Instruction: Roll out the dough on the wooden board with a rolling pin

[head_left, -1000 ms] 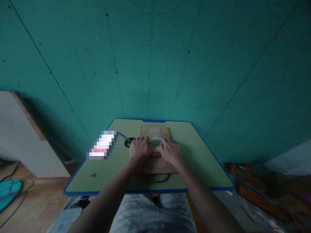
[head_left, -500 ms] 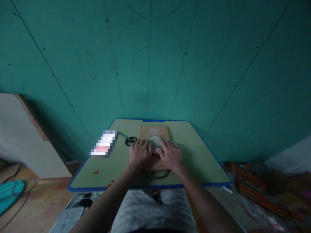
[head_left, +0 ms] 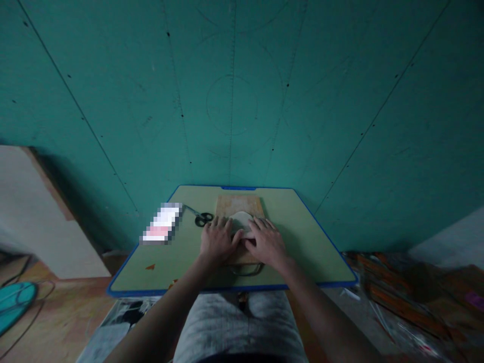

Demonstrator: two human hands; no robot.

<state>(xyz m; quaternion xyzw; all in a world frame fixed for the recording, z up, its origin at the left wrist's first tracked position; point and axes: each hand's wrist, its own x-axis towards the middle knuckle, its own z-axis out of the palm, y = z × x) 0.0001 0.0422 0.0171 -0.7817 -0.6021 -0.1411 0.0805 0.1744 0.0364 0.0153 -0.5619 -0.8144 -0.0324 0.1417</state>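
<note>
Pale disc (head_left: 242, 221), soft-looking like dough or clay, sits in the middle of my work, over the wooden board (head_left: 239, 202) on the bench (head_left: 313, 252). My left hand (head_left: 217, 239) has it by the left side and my right hand (head_left: 267, 242) by the right. The fingers of both are bent around its edge, grasping it lightly as I judge it, with the thumbs drawn in along the side nearest me. How hard they press I cannot tell, nor whether the underside rests on the wood or sits a little above it.

As for how far along I am, the piece is already one flat, rounded shape with a smooth-looking upper face, so I'd call the rough forming done. Both hands are on the rim, so I take the step to be working the edge, and that part looks unfinished; my fingers hide too much to say whether it is even all round.

It doesn't really point anywhere. The broad face is turned up toward me, the clear curved edge looks away to the green wall (head_left: 242, 101), and being near round it shows no long axis I can pick out. The board's own length runs away from me toward that wall. Black-handled scissors (head_left: 204, 219) lie just beside my left hand.
</note>
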